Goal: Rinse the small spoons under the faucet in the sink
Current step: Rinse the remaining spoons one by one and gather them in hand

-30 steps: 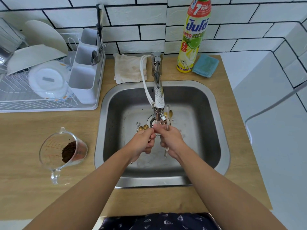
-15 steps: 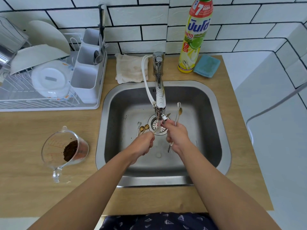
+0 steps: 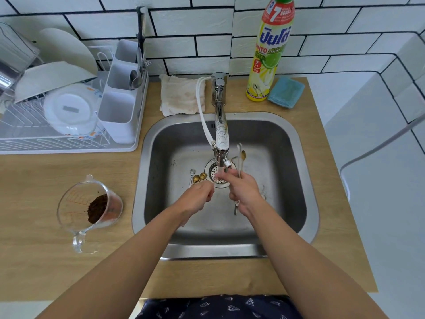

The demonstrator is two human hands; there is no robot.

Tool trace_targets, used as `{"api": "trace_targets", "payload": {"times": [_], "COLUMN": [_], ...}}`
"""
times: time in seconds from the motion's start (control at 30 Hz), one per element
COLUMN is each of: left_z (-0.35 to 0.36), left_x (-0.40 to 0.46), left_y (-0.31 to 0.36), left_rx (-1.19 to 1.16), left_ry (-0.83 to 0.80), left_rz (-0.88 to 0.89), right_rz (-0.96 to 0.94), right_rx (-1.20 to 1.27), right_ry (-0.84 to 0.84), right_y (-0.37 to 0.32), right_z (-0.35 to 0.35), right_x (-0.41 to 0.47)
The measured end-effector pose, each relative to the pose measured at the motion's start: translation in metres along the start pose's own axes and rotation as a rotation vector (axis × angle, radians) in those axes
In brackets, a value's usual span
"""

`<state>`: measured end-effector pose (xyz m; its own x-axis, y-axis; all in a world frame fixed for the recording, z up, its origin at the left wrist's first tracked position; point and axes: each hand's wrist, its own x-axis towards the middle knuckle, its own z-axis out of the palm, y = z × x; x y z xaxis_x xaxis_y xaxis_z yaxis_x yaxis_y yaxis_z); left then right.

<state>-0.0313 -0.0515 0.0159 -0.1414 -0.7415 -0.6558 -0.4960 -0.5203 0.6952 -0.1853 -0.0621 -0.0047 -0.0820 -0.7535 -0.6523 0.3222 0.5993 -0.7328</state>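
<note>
My right hand is closed on two small spoons, bowls pointing to the sink's back edge, just right of the faucet outlet. My left hand pinches something thin; can't tell what. Loose spoons lie left of the drain, nearer that hand.

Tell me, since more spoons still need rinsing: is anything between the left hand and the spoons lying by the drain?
Nothing visible: the spoons by the drain lie uncovered on the sink floor, just beyond the left hand.

Three small spoons lie beside the drain, two more spoons stand in the right hand; one faucet.
</note>
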Motion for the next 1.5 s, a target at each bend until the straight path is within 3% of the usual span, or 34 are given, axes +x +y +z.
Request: {"api": "trace_targets", "payload": {"times": [0.07, 0.2, 0.33, 0.43, 0.5, 0.63, 0.83, 1.0, 1.2, 1.5], "left_z": [-0.002, -0.006, -0.007, -0.007, -0.006, 0.000, 0.003, -0.002, -0.003, -0.018], "left_x": [0.001, -0.001, -0.006, -0.004, -0.002, -0.002, -0.004, -0.006, -0.009, -0.019], "left_y": [-0.002, -0.002, -0.004, -0.005, -0.005, -0.004, -0.007, -0.002, -0.007, -0.015], "left_rx": [-0.069, -0.146, -0.175, -0.208, -0.179, -0.100, 0.051, -0.422, -0.234, -0.112], "left_ry": [-0.035, -0.066, -0.129, -0.129, -0.104, -0.045, -0.003, -0.105, -0.108, -0.104], "left_rz": [-0.004, 0.034, 0.016, -0.013, -0.029, -0.056, 0.071, -0.117, -0.082, -0.030], "right_rz": [-0.004, 0.008, 0.001, 0.010, -0.002, 0.012, 0.024, 0.082, 0.055, -0.041], "right_rx": [0.024, -0.089, 0.021, -0.072, -0.116, 0.001, -0.064, -0.028, 0.046, -0.061], "right_ry": [0.020, -0.126, 0.027, -0.037, -0.100, -0.020, -0.106, -0.210, -0.055, 0.002], "right_y": [0.000, 0.013, 0.000, 0.003, 0.008, 0.003, 0.015, 0.017, 0.006, 0.005], "right_z": [-0.002, 0.003, -0.006, -0.002, 0.004, 0.001, 0.006, 0.008, 0.002, 0.004], "right_x": [0.003, -0.006, 0.005, 0.001, -0.006, 0.001, -0.006, -0.007, 0.004, 0.004]}}
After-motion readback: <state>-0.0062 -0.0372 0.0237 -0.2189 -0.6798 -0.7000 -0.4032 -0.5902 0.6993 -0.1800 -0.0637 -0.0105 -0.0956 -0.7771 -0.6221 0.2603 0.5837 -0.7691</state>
